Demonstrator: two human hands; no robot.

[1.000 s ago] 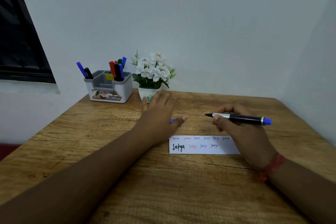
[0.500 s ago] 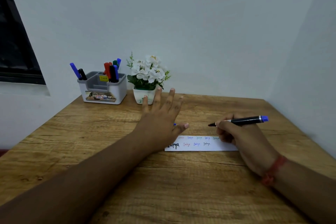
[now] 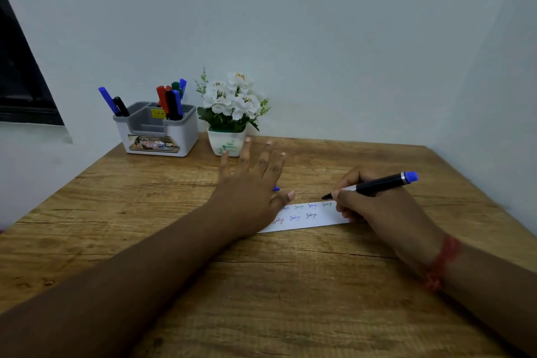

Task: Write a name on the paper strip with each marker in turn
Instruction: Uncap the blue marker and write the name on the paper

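Note:
A white paper strip [image 3: 316, 219] lies on the wooden table [image 3: 290, 285], with small names written on it in several colours. My right hand [image 3: 374, 206] grips a black marker with a blue end [image 3: 383, 183], its tip just above the strip's upper right part. My left hand [image 3: 250, 192] lies flat with fingers spread over the strip's left end, covering it. A small blue cap [image 3: 276, 189] peeks out from behind my left thumb.
A grey and white organiser [image 3: 157, 132] holding several markers stands at the back left. A white pot of white flowers [image 3: 229, 113] sits right of it, just beyond my left fingertips. Walls close the back and right sides.
My left hand slid down onto the strip's left end and spread its fingers. My right hand brought the marker tip down toward the strip's right part.

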